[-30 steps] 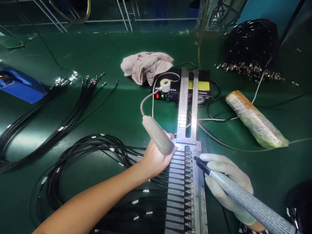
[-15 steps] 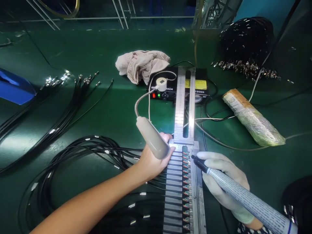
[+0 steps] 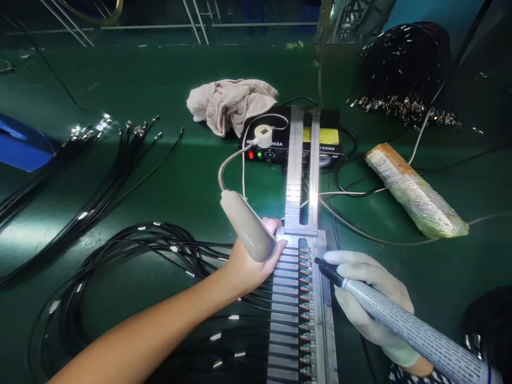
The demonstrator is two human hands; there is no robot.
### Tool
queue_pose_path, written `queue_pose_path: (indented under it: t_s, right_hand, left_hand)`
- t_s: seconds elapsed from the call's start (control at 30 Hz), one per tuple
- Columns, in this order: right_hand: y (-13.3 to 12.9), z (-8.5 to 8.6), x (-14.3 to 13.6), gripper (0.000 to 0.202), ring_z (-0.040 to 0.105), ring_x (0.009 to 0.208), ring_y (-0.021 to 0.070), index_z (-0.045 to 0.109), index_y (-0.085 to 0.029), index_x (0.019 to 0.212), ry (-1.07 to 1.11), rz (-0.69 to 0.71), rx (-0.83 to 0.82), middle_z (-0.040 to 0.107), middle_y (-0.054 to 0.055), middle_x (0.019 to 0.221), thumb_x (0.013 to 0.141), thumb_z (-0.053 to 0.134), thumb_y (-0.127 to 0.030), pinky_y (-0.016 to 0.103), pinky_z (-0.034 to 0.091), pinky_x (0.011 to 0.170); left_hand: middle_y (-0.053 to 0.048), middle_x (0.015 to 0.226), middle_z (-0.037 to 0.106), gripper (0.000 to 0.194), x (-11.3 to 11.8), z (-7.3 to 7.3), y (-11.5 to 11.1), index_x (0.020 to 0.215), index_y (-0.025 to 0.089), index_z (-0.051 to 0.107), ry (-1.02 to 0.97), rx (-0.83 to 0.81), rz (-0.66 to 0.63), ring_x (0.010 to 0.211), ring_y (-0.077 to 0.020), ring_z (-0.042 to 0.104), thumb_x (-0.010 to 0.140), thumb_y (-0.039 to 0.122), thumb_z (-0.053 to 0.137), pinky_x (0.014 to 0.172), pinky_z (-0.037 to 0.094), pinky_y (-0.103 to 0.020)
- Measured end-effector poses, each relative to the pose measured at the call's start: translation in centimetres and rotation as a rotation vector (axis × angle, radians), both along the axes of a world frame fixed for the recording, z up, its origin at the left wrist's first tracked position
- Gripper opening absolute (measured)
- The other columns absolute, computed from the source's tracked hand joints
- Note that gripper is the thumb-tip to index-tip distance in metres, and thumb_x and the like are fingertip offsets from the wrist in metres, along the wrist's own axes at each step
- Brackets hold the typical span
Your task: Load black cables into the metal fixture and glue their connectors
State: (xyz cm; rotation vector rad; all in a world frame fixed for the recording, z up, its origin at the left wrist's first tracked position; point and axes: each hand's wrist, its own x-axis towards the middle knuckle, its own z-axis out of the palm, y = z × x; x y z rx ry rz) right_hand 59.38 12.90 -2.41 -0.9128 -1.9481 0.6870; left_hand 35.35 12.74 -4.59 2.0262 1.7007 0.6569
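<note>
Fixture [image 3: 325, 309] silvery, long and slotted

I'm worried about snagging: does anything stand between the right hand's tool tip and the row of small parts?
Nothing visible does: the pen-like tool in the right hand points toward the small parts from their right. The lamp is to their left.

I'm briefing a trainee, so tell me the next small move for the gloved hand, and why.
Probably ease the right hand slightly left, bringing the black tip of the pen-shaped tool to a nearby connector. The tip appears just right of the connector row in the metal fixture, while the left hand rests at its left edge.
</note>
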Motion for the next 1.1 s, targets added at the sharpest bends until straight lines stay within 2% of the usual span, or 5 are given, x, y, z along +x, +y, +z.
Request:
queue_pose_path:
  t_s: [0.3,0.8,1.1]
  right_hand:
    - [0.08,-0.22,0.06,0.022,0.071,0.091,0.0231,0.062,-0.019,0.099,0.001,0.025,0.047,0.071,0.008,0.103,0.08,0.063,-0.009,0.035,0.063,0.076]
    - [0.12,-0.54,0.03,0.022,0.069,0.095,0.0212,0.063,-0.019,0.1,0.049,0.006,-0.007,0.07,0.007,0.108,0.081,0.064,-0.009,0.033,0.06,0.08]
    - [0.31,-0.58,0.04,0.021,0.069,0.097,0.0202,0.063,-0.02,0.099,0.056,-0.003,-0.042,0.07,0.006,0.109,0.081,0.065,-0.01,0.031,0.059,0.083]
  left_hand:
    - [-0.008,0.101,0.062,0.026,0.0,0.02,-0.01,0.115,0.017,0.056,-0.009,-0.004,0.001,0.097,-0.0244,0.059,0.094,0.032,0.051,0.087,0.046,-0.038]
    - [-0.005,0.093,0.063,0.026,-0.01,-0.08,-0.01,0.116,0.018,0.056,0.025,0.01,-0.002,0.093,-0.0237,0.06,0.095,0.032,0.052,0.085,0.046,-0.038]
    - [-0.007,0.097,0.063,0.027,0.06,0.04,0.04,0.115,0.017,0.056,0.012,-0.009,-0.001,0.094,-0.0242,0.059,0.094,0.032,0.053,0.085,0.045,-0.038]
